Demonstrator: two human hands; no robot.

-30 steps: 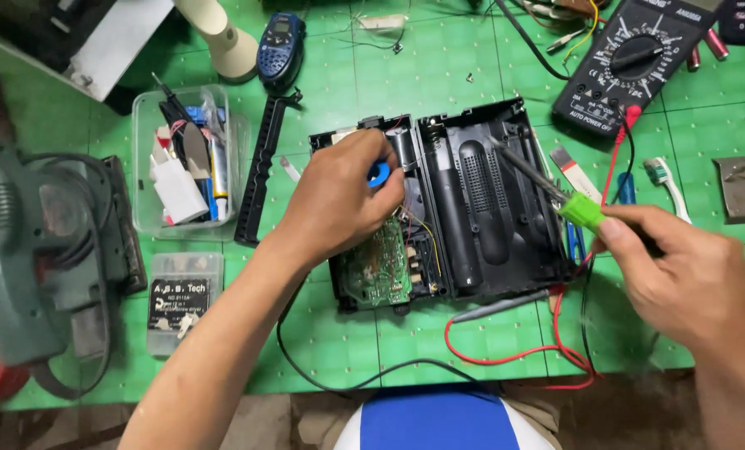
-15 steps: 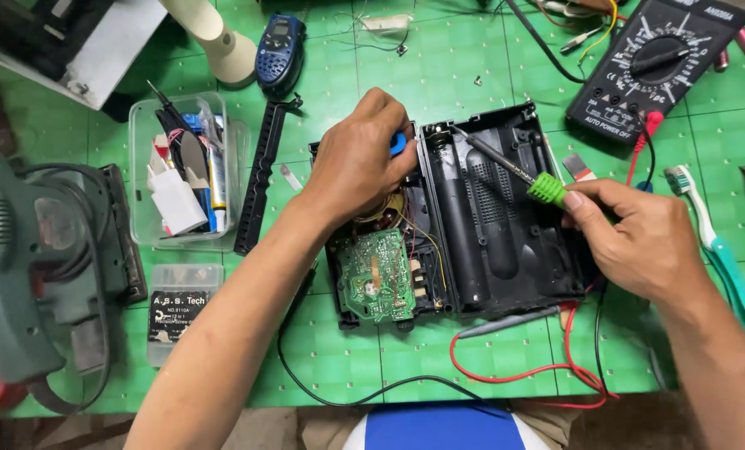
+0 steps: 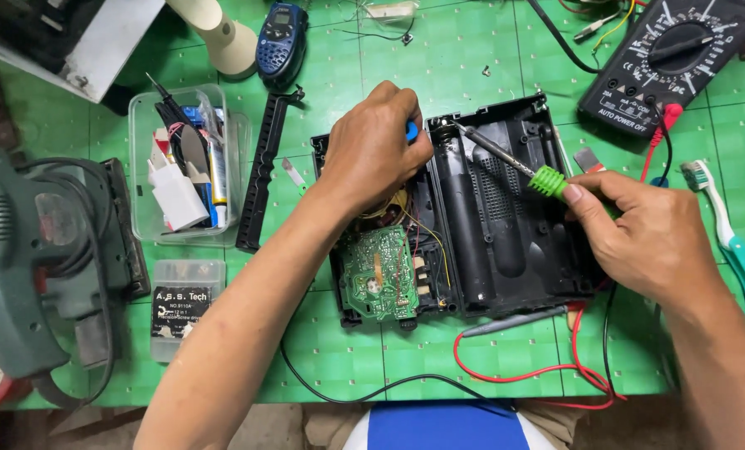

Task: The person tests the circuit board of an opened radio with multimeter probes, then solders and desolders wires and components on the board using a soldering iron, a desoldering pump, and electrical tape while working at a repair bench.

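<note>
So there's a black plastic device casing [image 3: 506, 225] lying opened up flat in the middle of the green cutting-mat surface [image 3: 472, 67], its two halves side by side. The left half has a green circuit board [image 3: 378, 283] sitting in it with a tangle of thin wires just above.

The left hand [image 3: 374, 150] is curled down over the top of that left half, fingers closed around something with a small blue bit [image 3: 411, 130] poking out by the fingertips. Can't really tell what it is since the hand covers most of it.

The right hand [image 3: 647, 237] is gripping a soldering iron [image 3: 506, 158] by its bright green collar, thumb and fingers pinched on it. The metal shaft runs up and left across the right half of the casing, with the tip right near the top edge, close to the left hand's fingertips.

Around it: a black multimeter [image 3: 672, 58] at the top right with red leads [image 3: 522, 367] looping down along the front edge, a toothbrush [image 3: 722, 225] far right, a clear plastic tub of bits [image 3: 185, 167] to the left, a small blue handset [image 3: 280, 37] up top, and a grey-green power tool [image 3: 30, 258] at the far left.
</note>
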